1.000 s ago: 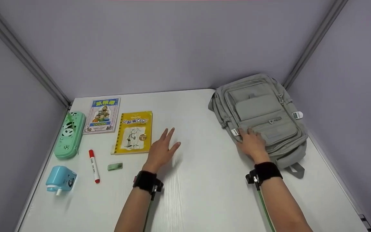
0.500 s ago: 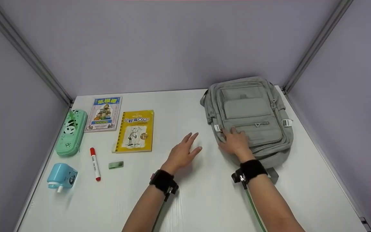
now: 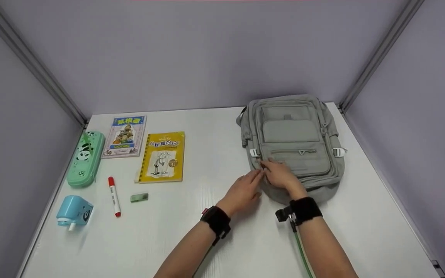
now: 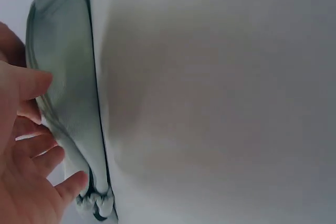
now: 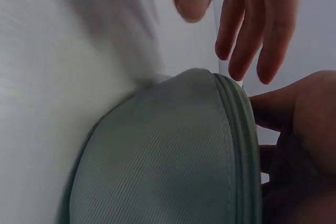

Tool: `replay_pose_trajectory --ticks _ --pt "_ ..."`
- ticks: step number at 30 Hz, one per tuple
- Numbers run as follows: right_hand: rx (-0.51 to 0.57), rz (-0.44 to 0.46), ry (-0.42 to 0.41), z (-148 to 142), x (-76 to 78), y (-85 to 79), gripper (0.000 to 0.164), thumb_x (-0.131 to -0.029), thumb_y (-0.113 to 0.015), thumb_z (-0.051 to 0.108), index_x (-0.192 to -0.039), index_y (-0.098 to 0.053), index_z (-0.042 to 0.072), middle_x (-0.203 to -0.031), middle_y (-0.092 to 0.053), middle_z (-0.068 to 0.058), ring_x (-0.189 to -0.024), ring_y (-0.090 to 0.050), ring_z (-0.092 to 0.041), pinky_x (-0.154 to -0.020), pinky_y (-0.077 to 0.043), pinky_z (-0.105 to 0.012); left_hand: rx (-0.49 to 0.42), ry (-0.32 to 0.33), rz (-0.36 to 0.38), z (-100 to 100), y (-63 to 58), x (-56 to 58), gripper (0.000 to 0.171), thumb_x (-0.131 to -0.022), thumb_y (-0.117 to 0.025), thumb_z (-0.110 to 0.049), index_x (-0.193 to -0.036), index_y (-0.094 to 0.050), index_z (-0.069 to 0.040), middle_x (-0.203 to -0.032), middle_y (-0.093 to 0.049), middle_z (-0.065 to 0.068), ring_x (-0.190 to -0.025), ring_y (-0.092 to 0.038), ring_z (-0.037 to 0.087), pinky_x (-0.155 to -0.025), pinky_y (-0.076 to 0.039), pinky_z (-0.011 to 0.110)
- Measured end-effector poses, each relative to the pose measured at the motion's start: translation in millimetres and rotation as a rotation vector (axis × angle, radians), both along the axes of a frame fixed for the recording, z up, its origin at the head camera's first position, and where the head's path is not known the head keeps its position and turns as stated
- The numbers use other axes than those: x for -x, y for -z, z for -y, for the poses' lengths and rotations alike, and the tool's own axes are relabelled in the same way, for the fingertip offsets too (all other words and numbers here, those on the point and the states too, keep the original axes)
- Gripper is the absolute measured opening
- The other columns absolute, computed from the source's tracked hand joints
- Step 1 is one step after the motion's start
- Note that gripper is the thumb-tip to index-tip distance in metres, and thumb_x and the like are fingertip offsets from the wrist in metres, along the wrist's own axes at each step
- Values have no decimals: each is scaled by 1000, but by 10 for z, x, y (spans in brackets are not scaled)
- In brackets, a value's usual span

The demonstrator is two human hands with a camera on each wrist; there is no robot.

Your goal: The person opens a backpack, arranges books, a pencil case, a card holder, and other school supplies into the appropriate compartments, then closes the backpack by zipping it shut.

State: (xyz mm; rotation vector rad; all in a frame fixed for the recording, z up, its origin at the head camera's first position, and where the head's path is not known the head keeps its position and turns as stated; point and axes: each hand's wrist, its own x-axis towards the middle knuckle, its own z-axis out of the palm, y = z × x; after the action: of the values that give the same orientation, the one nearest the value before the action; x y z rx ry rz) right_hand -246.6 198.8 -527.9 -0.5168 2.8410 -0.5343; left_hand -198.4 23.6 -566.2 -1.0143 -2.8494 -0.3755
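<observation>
A grey backpack (image 3: 292, 131) lies front side up at the right of the white table. My right hand (image 3: 280, 175) grips its lower left edge, with fingers over the front and the thumb at the side, seen also in the left wrist view. My left hand (image 3: 243, 193) is right beside it at the same corner. In the right wrist view the left hand's fingers (image 5: 249, 24) hang fairly straight next to the piped edge. The left wrist view shows the left hand (image 4: 31, 171) with loosely bent fingers near the backpack's side (image 4: 73, 77).
At the left lie a yellow book (image 3: 162, 157), a comic-style book (image 3: 125, 137), a green panda pencil case (image 3: 86, 159), a red-capped marker (image 3: 114, 197) and a small green block (image 3: 139, 197). A blue pencil sharpener (image 3: 74, 211) stands nearer. Grey walls (image 3: 214, 54) enclose the table.
The backpack has slid left and turned straighter, along with my right hand. My left hand has moved right from beside the yellow book to the backpack's lower left corner.
</observation>
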Motion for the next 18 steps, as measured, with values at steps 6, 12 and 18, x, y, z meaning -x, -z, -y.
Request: replay_pose_trajectory --ticks 6,12,18 --pt "225 36 15 -243 -83 36 39 -102 -42 4 -137 -47 -11 -141 -43 -33 -133 -37 -47 -109 -28 -56 125 14 -70 -141 75 28 54 -100 -55 -39 -147 -46 -15 -150 -43 4 -140 -35 19 -106 -37 46" --pt "256 17 59 -360 -106 16 37 -101 -50 8 -133 -51 -12 -139 -43 -36 -131 -37 -50 -108 -29 -57 126 -72 -83 -108 80 80 40 -100 -49 -46 -124 -65 -18 -127 -60 -2 -125 -50 16 -101 -39 53" --pt "220 64 86 -353 -156 -60 42 -102 -52 15 -137 -50 -6 -145 -36 -35 -135 -32 -49 -109 -27 -58 18 -205 -124 98 70 162 39 -100 -50 -44 -91 -74 -14 -97 -68 1 -104 -62 20 -94 -46 52"
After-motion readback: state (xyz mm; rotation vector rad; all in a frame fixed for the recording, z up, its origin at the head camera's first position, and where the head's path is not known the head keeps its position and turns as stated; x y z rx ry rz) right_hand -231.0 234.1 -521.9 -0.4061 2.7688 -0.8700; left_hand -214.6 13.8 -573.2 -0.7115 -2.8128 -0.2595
